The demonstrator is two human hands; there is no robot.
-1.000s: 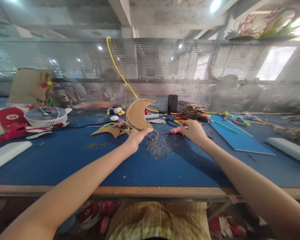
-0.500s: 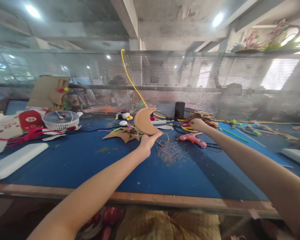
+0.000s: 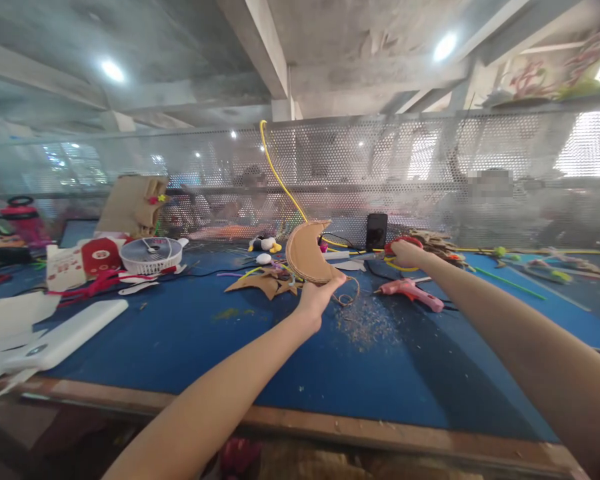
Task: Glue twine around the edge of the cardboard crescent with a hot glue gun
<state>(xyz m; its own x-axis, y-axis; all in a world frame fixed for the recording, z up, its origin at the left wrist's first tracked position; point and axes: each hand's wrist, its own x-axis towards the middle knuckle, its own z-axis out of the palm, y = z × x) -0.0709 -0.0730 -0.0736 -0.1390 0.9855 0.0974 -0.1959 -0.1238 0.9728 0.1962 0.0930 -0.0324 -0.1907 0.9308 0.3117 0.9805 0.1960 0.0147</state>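
Right hand [image 3: 408, 255] off glue gun [image 3: 410, 291] — onto red scissors [image 3: 403, 240]; print on card [image 3: 101, 254] blurred.

Lighting: bright and even indoors. Sources: left ceiling lamp [image 3: 113, 69] and right ceiling lamp [image 3: 445, 47], both of which flared; the window [image 3: 587, 143] at far right was blown out white.
Shadows: a soft dark band lay on the blue table [image 3: 180, 333] beneath the right arm [image 3: 505, 330].
Focus: the left hand [image 3: 320, 297] and cardboard crescent [image 3: 307, 253] were crisp at centre. The perforated screen [image 3: 430, 173] and everything beyond it were hazy.
Distortion: wide-angle bending showed at the edges, and the near forearms were stretched.
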